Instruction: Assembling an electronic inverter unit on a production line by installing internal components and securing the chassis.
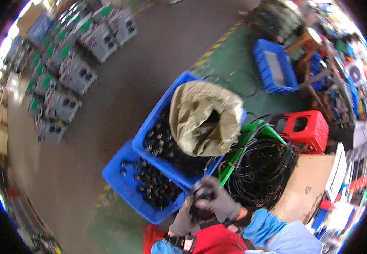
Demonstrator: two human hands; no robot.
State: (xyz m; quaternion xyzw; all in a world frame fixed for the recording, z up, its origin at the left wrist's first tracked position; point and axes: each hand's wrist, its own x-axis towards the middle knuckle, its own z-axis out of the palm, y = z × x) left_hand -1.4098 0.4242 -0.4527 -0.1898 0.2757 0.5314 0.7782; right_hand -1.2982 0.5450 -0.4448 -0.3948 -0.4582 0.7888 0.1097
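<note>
Both of my hands wear grey gloves and are close together in front of my body, over the near edge of the blue bins. My right hand (221, 201) is closed round a dark, rounded black part (204, 193), which is blurred. My left hand (183, 221) grips the same black part from below, its fingers partly hidden. Just ahead stands a lower blue bin (120, 183) with many small black round parts (154, 185). Overlapping it is a larger blue bin (154, 111) with more black parts and a crumpled beige woven sack (192, 99).
To the right, a green crate (234, 163) holds tangled black cables (259, 173). Behind it are a red stool (317, 131) and a cardboard sheet (304, 182). Another blue bin (272, 67) lies farther off. Grey machine units (77, 76) stand in rows at far left.
</note>
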